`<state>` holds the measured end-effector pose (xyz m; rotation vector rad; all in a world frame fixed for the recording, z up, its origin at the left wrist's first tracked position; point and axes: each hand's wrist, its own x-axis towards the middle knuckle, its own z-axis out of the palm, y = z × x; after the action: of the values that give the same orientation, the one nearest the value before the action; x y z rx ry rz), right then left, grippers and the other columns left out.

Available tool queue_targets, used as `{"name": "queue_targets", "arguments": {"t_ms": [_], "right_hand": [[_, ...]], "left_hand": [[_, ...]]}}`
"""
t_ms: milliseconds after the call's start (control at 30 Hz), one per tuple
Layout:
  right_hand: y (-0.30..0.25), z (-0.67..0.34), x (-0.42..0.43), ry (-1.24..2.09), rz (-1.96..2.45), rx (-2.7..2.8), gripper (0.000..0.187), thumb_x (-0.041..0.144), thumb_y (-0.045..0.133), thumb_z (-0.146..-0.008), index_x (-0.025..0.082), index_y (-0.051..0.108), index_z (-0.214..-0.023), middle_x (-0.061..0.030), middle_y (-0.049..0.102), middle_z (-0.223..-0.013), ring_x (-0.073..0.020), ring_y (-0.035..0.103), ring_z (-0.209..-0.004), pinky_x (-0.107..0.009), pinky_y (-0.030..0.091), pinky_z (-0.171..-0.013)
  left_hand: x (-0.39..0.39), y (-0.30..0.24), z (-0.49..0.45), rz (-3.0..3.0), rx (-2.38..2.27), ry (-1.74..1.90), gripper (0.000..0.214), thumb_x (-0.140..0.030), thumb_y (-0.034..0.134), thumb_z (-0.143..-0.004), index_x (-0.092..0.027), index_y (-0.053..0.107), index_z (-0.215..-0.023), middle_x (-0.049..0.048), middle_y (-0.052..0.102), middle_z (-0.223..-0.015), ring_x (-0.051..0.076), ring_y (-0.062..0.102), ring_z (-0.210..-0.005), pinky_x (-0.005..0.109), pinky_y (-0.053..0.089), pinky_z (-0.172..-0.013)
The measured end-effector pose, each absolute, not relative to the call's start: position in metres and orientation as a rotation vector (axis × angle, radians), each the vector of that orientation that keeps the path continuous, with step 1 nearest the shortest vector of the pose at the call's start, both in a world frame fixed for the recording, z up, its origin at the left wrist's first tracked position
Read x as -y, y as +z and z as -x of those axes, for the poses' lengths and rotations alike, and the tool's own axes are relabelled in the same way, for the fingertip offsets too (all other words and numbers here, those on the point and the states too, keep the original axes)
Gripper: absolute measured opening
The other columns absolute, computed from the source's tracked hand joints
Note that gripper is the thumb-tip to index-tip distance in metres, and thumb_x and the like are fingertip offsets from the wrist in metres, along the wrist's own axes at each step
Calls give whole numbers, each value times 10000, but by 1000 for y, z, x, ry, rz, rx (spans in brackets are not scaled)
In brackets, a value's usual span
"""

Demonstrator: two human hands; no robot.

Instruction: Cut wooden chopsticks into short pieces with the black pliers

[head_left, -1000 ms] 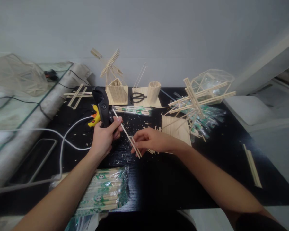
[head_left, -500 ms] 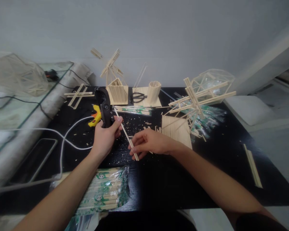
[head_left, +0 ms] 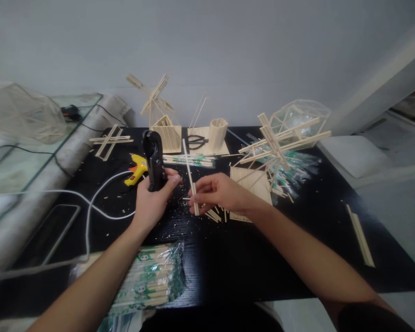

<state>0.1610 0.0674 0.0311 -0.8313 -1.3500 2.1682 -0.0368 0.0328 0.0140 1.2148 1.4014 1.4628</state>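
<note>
My left hand (head_left: 155, 193) is closed round a black hand cutter (head_left: 154, 161) with a hooked jaw, held upright with the jaw at the top. In my right hand (head_left: 214, 193), thumb and fingers pinch a thin wooden chopstick (head_left: 188, 168) close to its lower end, where a shorter piece seems to lie along it. The chopstick points up and slightly left, apart from the cutter. Short cut stick pieces (head_left: 212, 214) lie on the black table (head_left: 228, 263) under my right hand. Behind the cutter rests a yellow glue gun (head_left: 137, 169).
Wrapped chopsticks (head_left: 152, 272) lie at the front left. Windmill-like stick models (head_left: 276, 143) stand at the right and back left (head_left: 166, 129). A round stick cup (head_left: 218, 133) and black scissors (head_left: 197, 141) sit at the back. A white cable (head_left: 90, 221) loops across the left.
My right hand has drawn the chopstick away from my left fingers and turned it more upright. My left hand still holds the cutter, which has shifted slightly right.
</note>
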Motion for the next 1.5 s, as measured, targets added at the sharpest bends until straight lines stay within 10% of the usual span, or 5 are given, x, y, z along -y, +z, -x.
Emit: {"name": "queue_targets", "arguments": {"t_ms": [233, 500, 1500], "right_hand": [[31, -171, -84, 1982, 876, 1267, 251, 311, 879, -730, 133, 738, -838, -56, 758, -818, -147, 731, -760, -290, 630, -753], [28, -165, -78, 2033, 874, 1248, 292, 332, 902, -700, 144, 764, -874, -68, 771, -876, -158, 734, -789, -291, 628, -752], [29, -166, -77, 2081, 847, 1261, 311, 381, 897, -703, 140, 743, -826, -49, 763, -799, -142, 724, -689, -299, 612, -718]], "left_hand": [[-25, 13, 32, -1531, -1250, 1197, 426, -301, 915, -633, -198, 677, -971, 77, 700, -1195, 153, 648, -799, 269, 531, -675], [-23, 6, 35, -1676, -1212, 1120, 423, -291, 857, -729, -213, 682, -1106, 80, 739, -1088, 258, 693, -1053, 401, 549, -952], [-23, 4, 37, -1761, -1178, 1125, 399, -288, 859, -734, -246, 704, -1099, 89, 713, -1293, 286, 658, -1218, 451, 507, -1062]]}}
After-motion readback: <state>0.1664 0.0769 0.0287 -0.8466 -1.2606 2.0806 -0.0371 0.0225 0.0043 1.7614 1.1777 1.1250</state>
